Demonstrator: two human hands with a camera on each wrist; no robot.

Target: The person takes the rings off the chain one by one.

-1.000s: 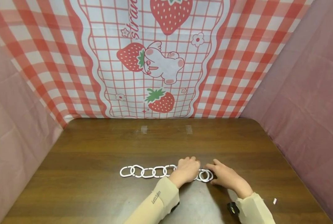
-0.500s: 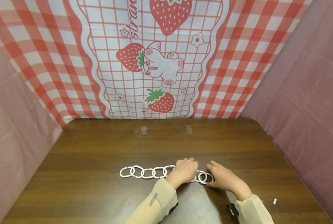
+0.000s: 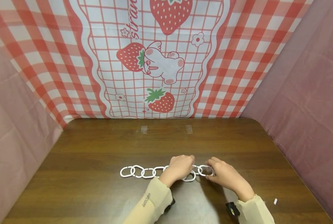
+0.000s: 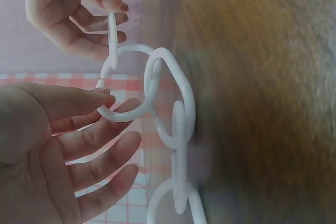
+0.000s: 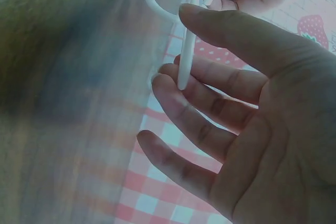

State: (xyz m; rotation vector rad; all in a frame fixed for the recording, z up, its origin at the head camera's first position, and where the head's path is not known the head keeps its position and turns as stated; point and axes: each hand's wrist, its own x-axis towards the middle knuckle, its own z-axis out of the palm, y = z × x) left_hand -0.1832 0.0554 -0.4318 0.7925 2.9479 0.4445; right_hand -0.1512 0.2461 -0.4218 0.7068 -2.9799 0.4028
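"What's changed?"
"The left hand (image 3: 180,166) edged left, and the right end of the white oval-linked plastic chain (image 3: 154,173), on the brown wooden table (image 3: 85,146)'s near half, straightened. Its links there look joined."
"Fingers?"
"Left pinching one link (image 4: 119,118); right hand (image 3: 228,176), the end link (image 5: 187,56)."

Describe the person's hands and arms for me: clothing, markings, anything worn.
The left hand and right hand are bare; no gloves or rings show. The left sleeve and right sleeve are pale cream. Dark lettering marks the left one, too small to read surely. A black device shows at the left cuff, and another black unit by the right.
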